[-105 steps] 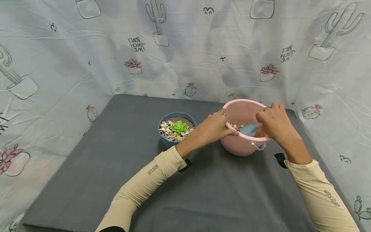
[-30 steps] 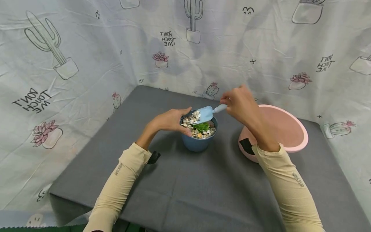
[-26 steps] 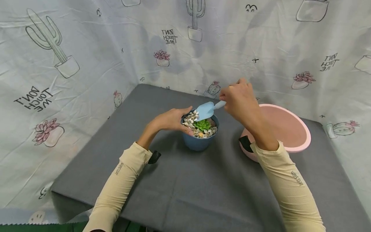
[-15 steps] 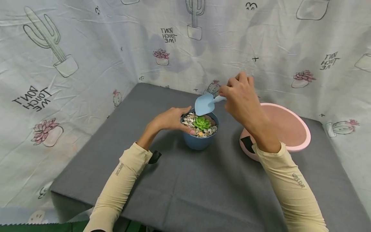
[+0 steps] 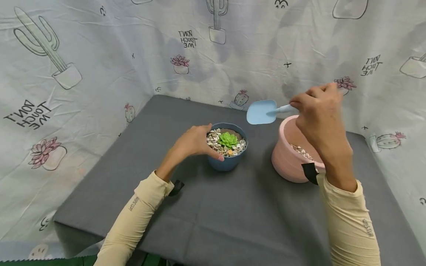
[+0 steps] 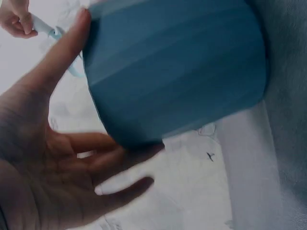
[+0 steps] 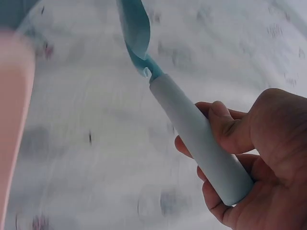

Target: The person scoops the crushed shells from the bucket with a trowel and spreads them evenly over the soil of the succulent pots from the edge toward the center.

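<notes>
In the head view, a blue flower pot [image 5: 223, 162] stands mid-table with a green succulent [image 5: 228, 139] and small shells [image 5: 214, 144] inside. My left hand [image 5: 192, 142] spans the pot's left side near the rim, thumb in front and fingers behind. The left wrist view shows the pot's wall [image 6: 177, 72] between thumb and fingers, with one finger apart from it. My right hand [image 5: 321, 118] grips the handle of a light blue toy shovel [image 5: 261, 112], raised beside the pink bucket [image 5: 289, 162]. The right wrist view shows fingers wrapped round the shovel's handle [image 7: 196, 134].
More shells [image 5: 302, 151] lie inside the pink bucket, partly hidden by my right forearm. A grey cloth [image 5: 226, 214] covers the table. Behind and beside it hangs a white curtain [image 5: 253, 48] printed with cacti.
My right hand dipped the shovel into the bucket, tipped shells into the pot, then lifted the shovel and swung it right, back toward the bucket. My left hand moved from bucket to pot.
</notes>
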### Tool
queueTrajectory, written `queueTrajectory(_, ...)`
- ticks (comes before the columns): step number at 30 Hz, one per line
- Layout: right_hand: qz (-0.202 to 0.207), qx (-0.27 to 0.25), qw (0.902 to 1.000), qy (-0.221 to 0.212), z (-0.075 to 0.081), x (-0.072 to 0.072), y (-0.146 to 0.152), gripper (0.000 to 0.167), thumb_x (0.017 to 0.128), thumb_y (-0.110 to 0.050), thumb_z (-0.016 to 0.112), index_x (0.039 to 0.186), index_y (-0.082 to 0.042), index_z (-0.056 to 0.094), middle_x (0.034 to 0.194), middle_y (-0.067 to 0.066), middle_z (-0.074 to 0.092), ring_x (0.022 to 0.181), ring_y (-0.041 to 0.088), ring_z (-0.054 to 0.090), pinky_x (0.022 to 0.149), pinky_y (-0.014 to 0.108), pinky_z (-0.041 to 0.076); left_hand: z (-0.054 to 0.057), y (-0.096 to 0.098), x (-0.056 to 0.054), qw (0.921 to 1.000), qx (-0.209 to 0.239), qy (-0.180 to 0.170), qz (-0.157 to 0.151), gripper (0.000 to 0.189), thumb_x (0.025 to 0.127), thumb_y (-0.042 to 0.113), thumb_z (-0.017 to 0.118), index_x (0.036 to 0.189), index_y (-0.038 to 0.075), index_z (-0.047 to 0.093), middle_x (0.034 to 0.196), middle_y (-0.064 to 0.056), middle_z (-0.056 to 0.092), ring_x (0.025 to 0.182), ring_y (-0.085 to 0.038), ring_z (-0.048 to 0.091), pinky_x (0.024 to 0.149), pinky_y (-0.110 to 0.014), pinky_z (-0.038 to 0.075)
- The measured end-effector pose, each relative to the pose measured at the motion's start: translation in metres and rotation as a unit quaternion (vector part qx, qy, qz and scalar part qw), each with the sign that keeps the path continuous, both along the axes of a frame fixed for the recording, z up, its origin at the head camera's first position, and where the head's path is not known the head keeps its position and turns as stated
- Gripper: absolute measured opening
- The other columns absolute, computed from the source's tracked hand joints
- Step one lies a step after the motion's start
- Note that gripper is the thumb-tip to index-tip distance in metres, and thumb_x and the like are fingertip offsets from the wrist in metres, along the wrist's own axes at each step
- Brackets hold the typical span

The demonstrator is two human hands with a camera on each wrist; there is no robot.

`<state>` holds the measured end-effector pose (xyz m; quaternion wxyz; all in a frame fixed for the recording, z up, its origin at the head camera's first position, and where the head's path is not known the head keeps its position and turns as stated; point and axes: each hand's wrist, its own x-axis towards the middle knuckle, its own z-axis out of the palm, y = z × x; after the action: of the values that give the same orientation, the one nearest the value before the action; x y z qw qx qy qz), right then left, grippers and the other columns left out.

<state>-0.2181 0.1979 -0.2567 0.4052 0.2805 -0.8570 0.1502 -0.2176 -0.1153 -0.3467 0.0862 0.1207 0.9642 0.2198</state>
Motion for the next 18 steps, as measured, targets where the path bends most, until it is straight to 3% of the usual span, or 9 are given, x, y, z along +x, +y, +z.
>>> queueTrajectory(3, -0.028, -0.011, 0.9995, 0.011, 0.005, 0.007, 0.030, 0.008, 0.090, 0.008, 0.072, 0.091, 0.008, 0.079, 0.080, 0.030, 0.069, 0.084, 0.050, 0.048, 0.078, 0.057, 0.032, 0.001, 0.016, 0.011, 0.9974, -0.045, 0.036, 0.043, 0.133, 0.065, 0.074, 0.088, 0.162, 0.000, 0.035, 0.152, -0.022, 0.057, 0.135, -0.041, 0.061, 0.105, -0.053, 0.056)
queueTrajectory(5, -0.050, -0.010, 0.9986, 0.012, 0.006, 0.011, 0.050, 0.009, 0.089, 0.009, 0.071, 0.091, 0.009, 0.079, 0.080, 0.031, 0.069, 0.084, 0.051, 0.048, 0.077, 0.057, 0.031, 0.001, 0.027, 0.018, 0.9924, -0.084, 0.066, 0.061, 0.132, 0.065, 0.081, 0.083, 0.158, -0.003, 0.042, 0.145, -0.023, 0.062, 0.122, -0.039, 0.067, 0.105, -0.051, 0.055)
queueTrajectory(7, -0.070, 0.000, 0.9976, 0.007, 0.005, 0.014, 0.071, 0.008, 0.088, 0.010, 0.070, 0.089, 0.010, 0.078, 0.081, 0.032, 0.069, 0.084, 0.053, 0.048, 0.075, 0.057, 0.029, -0.002, 0.036, 0.024, 0.9853, -0.120, 0.097, 0.073, 0.128, 0.066, 0.087, 0.076, 0.151, -0.005, 0.051, 0.142, -0.023, 0.065, 0.105, -0.036, 0.073, 0.112, -0.051, 0.051)
queueTrajectory(10, -0.101, 0.030, 0.9942, -0.019, 0.000, 0.016, 0.099, 0.007, 0.086, 0.010, 0.070, 0.087, 0.009, 0.077, 0.082, 0.032, 0.069, 0.085, 0.055, 0.046, 0.069, 0.061, 0.028, -0.004, 0.047, 0.031, 0.9765, -0.153, 0.128, 0.083, 0.124, 0.070, 0.091, 0.068, 0.144, -0.009, 0.058, 0.147, -0.025, 0.061, 0.092, -0.036, 0.074, 0.127, -0.056, 0.032)
queueTrajectory(11, -0.107, 0.043, 0.9926, -0.036, -0.003, 0.016, 0.106, 0.006, 0.085, 0.010, 0.071, 0.087, 0.009, 0.076, 0.081, 0.032, 0.068, 0.086, 0.055, 0.045, 0.068, 0.062, 0.028, -0.004, 0.050, 0.032, 0.9741, -0.161, 0.136, 0.083, 0.124, 0.072, 0.091, 0.066, 0.144, -0.009, 0.057, 0.148, -0.027, 0.060, 0.094, -0.037, 0.075, 0.129, -0.058, 0.028)
queueTrajectory(14, -0.117, 0.091, 0.9838, -0.101, -0.013, 0.011, 0.125, 0.009, 0.079, 0.012, 0.074, 0.086, 0.006, 0.077, 0.079, 0.028, 0.066, 0.089, 0.055, 0.045, 0.067, 0.064, 0.028, 0.003, 0.063, 0.035, 0.9745, -0.157, 0.147, 0.065, 0.127, 0.075, 0.088, 0.065, 0.153, -0.010, 0.044, 0.156, -0.029, 0.050, 0.127, -0.041, 0.066, 0.131, -0.061, 0.022)
queueTrajectory(16, -0.116, 0.127, 0.9740, -0.147, -0.021, 0.006, 0.133, 0.016, 0.076, 0.014, 0.074, 0.086, 0.004, 0.078, 0.079, 0.024, 0.066, 0.092, 0.054, 0.046, 0.071, 0.065, 0.031, 0.011, 0.078, 0.033, 0.9767, -0.143, 0.158, 0.024, 0.126, 0.080, 0.084, 0.064, 0.161, -0.007, 0.032, 0.161, -0.028, 0.044, 0.149, -0.040, 0.048, 0.131, -0.058, 0.022)
queueTrajectory(18, -0.118, 0.161, 0.9630, -0.181, -0.028, 0.000, 0.136, 0.019, 0.073, 0.016, 0.074, 0.083, 0.000, 0.078, 0.077, 0.020, 0.065, 0.092, 0.050, 0.046, 0.075, 0.064, 0.033, 0.019, 0.098, 0.030, 0.9792, -0.112, 0.166, -0.033, 0.118, 0.085, 0.079, 0.063, 0.163, -0.003, 0.029, 0.167, -0.024, 0.037, 0.158, -0.036, 0.036, 0.132, -0.054, 0.023)
